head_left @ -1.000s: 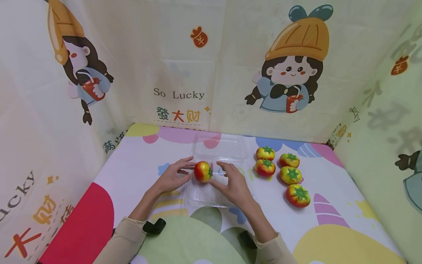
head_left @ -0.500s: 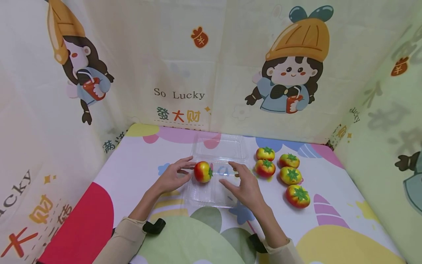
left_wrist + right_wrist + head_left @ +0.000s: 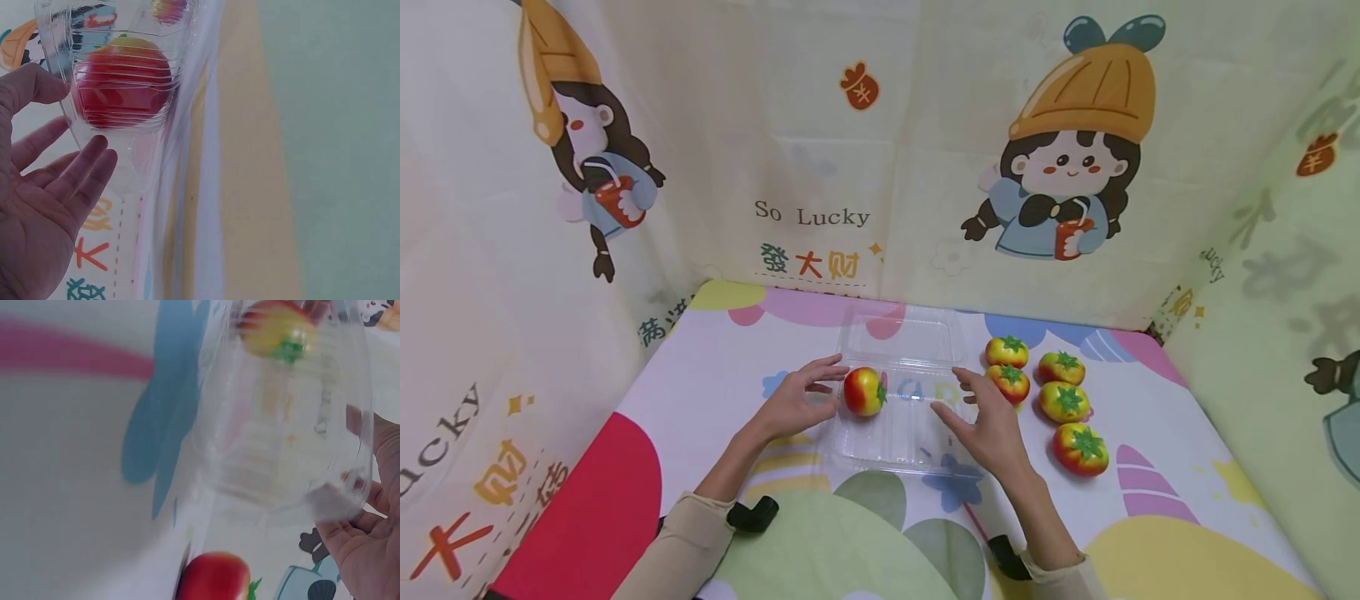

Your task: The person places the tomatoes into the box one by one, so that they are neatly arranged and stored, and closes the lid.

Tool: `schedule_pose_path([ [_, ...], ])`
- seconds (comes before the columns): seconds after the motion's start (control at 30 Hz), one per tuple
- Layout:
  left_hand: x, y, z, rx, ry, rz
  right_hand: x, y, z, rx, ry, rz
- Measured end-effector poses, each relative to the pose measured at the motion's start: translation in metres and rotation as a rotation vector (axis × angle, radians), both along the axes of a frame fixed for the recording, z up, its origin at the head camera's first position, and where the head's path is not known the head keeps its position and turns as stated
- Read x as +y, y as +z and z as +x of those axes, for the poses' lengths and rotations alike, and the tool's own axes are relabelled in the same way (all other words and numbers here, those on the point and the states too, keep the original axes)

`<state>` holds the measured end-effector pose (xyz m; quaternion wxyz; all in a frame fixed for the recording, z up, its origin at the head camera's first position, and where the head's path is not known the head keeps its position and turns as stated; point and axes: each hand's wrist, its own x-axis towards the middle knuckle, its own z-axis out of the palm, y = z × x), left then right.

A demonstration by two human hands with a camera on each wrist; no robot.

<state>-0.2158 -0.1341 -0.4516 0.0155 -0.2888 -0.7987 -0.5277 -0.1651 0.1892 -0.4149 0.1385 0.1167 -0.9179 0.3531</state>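
Observation:
A clear plastic box (image 3: 891, 446) lies with its lid (image 3: 901, 333) folded back behind it. One red-yellow fruit with a green leafy top (image 3: 864, 392) sits at the left of the box; through the clear wall the fruit (image 3: 122, 81) shows in the left wrist view. My left hand (image 3: 793, 404) rests relaxed at the box's left edge, thumb and fingers apart, beside the fruit. Over the box's right side my right hand (image 3: 988, 421) hovers, holding nothing, fingers spread. In the right wrist view, that hand (image 3: 369, 531) is beside the clear wall.
Several more red-yellow fruits with green tops stand right of the box, the nearest one (image 3: 1079, 449) in front and another (image 3: 1063, 402) behind it. A patterned cloth (image 3: 700, 367) covers the table, and printed curtains (image 3: 820, 150) rise behind and at both sides.
My right hand has moved away from the fruit in the box, rightward toward the box's right edge. The left hand and that fruit have stayed in place.

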Motion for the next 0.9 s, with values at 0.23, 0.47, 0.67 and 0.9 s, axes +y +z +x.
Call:
schedule_pose_path([
  [0.23, 0.0, 0.0, 0.0, 0.015, -0.016, 0.02, 0.015, -0.005, -0.002, 0.001, -0.028, 0.019],
  [0.47, -0.001, 0.0, -0.001, -0.005, -0.02, 0.024, 0.028, -0.01, -0.008, 0.017, -0.062, 0.033],
  [0.67, -0.001, 0.001, 0.0, -0.007, -0.021, 0.028, 0.038, -0.014, -0.013, 0.043, -0.08, 0.039],
  [0.9, -0.001, 0.0, 0.0, 0.002, -0.026, 0.043, 0.049, -0.011, -0.015, 0.03, -0.091, 0.053],
])
